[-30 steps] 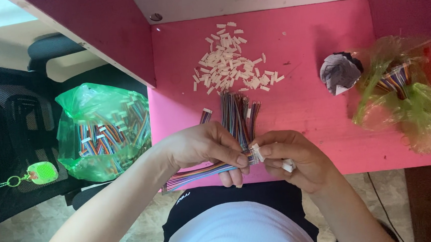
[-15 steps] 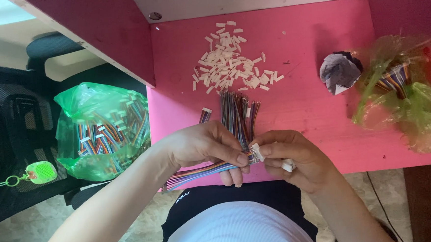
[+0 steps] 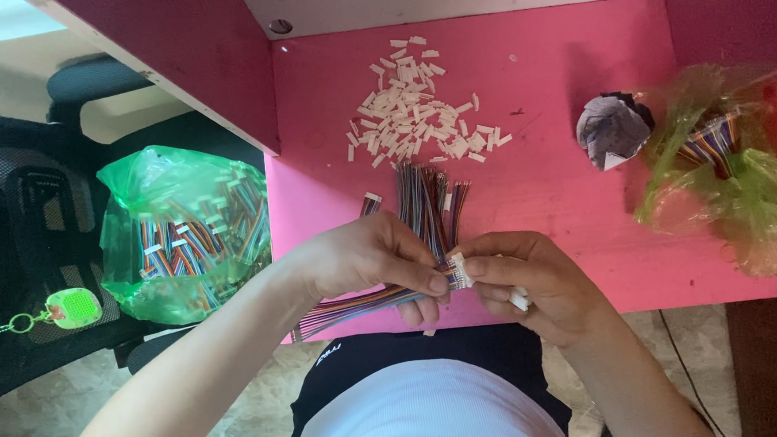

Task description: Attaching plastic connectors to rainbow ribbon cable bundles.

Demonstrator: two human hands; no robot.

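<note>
My left hand (image 3: 368,259) pinches a flat bundle of multicoloured wires (image 3: 349,307) that trails down to the left over the table's front edge. My right hand (image 3: 533,277) holds a small white connector (image 3: 459,271) at the wire ends, fingertips of both hands meeting there; another white connector (image 3: 519,300) sits tucked in its lower fingers. A loose bunch of coloured wire bundles (image 3: 425,203) lies on the pink table (image 3: 554,165) just beyond my hands. Further back is a pile of small white connectors (image 3: 414,120).
A green plastic bag of wire bundles (image 3: 185,233) hangs off the table's left side. A crumpled paper wad (image 3: 612,129) and a green bag with more wires (image 3: 722,165) lie at the right. A dark chair (image 3: 25,220) with a green key tag (image 3: 72,308) stands left.
</note>
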